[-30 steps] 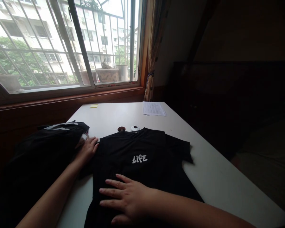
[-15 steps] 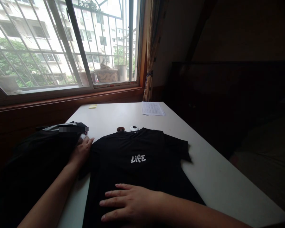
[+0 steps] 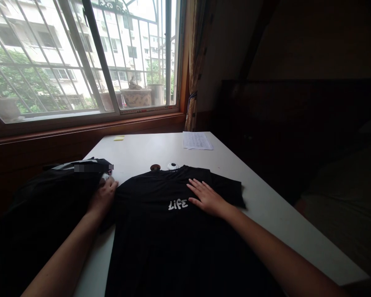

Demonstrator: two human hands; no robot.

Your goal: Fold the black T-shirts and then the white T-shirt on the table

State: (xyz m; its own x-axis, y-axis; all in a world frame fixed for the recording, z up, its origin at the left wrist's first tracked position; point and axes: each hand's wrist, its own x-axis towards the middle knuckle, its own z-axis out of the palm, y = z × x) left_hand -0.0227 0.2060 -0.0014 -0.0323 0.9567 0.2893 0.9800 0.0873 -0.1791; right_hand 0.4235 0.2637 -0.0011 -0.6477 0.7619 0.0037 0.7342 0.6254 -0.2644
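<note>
A black T-shirt (image 3: 160, 231) with white lettering is spread on the white table (image 3: 136, 148), its collar toward the window. My right hand (image 3: 205, 198) lies flat on the shirt's upper right part, fingers spread, beside the lettering. At the left, my left hand (image 3: 105, 196) rests between the shirt's left sleeve and a dark bag-like bundle (image 3: 49, 206). Its fingers are bent near a small whitish item at the bundle's edge; whether they grip anything is unclear.
Beyond the collar sit a brown round object (image 3: 155, 167) and a white round object with a dark centre (image 3: 173, 166). Printed papers (image 3: 198, 140) and a yellow note (image 3: 119, 138) lie near the far edge, below a barred window (image 3: 136, 62).
My right hand has moved forward over the shirt, from its lower middle to its upper right by the lettering. My left hand has stayed nearly in place.
</note>
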